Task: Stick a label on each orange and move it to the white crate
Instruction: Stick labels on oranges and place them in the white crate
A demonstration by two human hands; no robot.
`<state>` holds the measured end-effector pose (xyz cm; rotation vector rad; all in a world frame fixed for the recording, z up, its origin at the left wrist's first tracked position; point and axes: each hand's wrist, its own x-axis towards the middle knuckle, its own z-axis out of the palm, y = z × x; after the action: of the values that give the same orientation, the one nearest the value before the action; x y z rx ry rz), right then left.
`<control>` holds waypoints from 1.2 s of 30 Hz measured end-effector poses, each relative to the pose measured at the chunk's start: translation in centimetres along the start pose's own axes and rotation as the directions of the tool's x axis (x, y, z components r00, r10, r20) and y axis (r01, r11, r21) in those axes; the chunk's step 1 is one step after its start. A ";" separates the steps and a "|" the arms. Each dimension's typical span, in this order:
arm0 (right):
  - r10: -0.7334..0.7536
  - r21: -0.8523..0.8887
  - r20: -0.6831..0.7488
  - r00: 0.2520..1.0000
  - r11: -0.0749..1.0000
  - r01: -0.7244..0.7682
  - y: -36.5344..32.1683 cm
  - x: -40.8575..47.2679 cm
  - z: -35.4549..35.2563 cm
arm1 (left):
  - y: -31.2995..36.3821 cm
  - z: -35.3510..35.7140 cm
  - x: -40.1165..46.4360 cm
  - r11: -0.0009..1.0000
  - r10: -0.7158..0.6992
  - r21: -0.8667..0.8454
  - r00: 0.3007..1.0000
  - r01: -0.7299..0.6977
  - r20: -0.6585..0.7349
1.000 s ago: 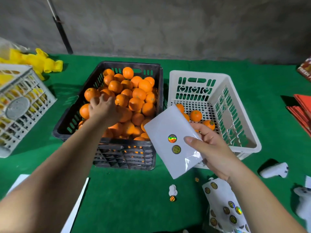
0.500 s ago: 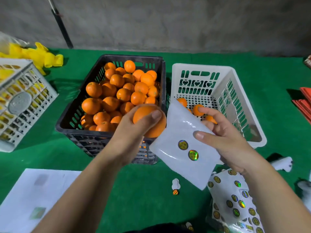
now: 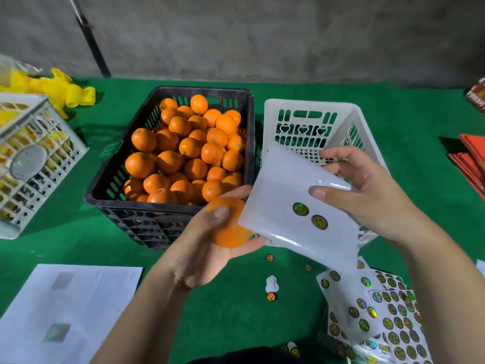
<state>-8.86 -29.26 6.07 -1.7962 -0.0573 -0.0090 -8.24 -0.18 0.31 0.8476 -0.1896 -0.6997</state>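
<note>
Green felt covers the tabletop (image 3: pixel 78 248), which runs back to a rough grey wall with a dark pole (image 3: pixel 90 43) leaning against it. At the middle stands a black crate (image 3: pixel 168 214) heaped with oranges (image 3: pixel 183 153), and touching its right side is the white crate (image 3: pixel 309 119), its floor mostly hidden behind what the hands hold. The left hand (image 3: pixel 207 248) grips one orange (image 3: pixel 229 227) in front of the black crate's near right corner, thumb over the top and fingers curled beneath; the fruit is blurred. The right hand (image 3: pixel 367 195) pinches a glossy white backing sheet (image 3: pixel 288 211) between thumb and curled fingers, holding it tilted above the near edge of the white crate, with its lower left edge overlapping the held orange. Two round holographic labels (image 3: pixel 309 218) sit side by side on the sheet just below the thumb. Near the bottom right lie more label sheets (image 3: pixel 380 316) dense with round stickers, and a few loose stickers (image 3: pixel 271 287) are scattered on the felt between the arms. White printed paper (image 3: pixel 65 311) lies at the lower left. At the left edge, a second white crate (image 3: pixel 34 164) sits tipped, showing yellow through its grid, with yellow netting (image 3: pixel 57 88) behind it. Red items (image 3: pixel 472 158) lie at the far right edge.
</note>
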 end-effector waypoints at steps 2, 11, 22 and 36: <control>-0.008 -0.003 -0.032 0.999 1.000 0.008 0.0 -0.1 -0.5 | 0.3 -1.3 -0.5 0.988 0.032 -0.150 0.999 -0.031 0.008; -0.031 -0.081 -0.004 1.000 0.996 0.031 0.3 0.6 0.6 | -2.0 0.9 -0.4 1.000 0.019 -0.006 0.990 -0.018 0.140; -0.261 -0.551 0.067 0.963 0.795 0.254 -0.8 -2.8 2.6 | -2.2 3.2 -0.9 0.869 0.194 0.464 0.981 -0.171 -0.003; -0.143 -0.161 0.210 0.967 0.971 0.178 -2.7 -3.7 1.6 | -1.2 4.3 -1.9 0.553 0.281 0.790 0.952 -0.265 0.123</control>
<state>-12.69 -27.22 8.18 -1.9627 -0.3549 0.0488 -12.06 -2.23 2.53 1.6603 -0.6490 -0.2697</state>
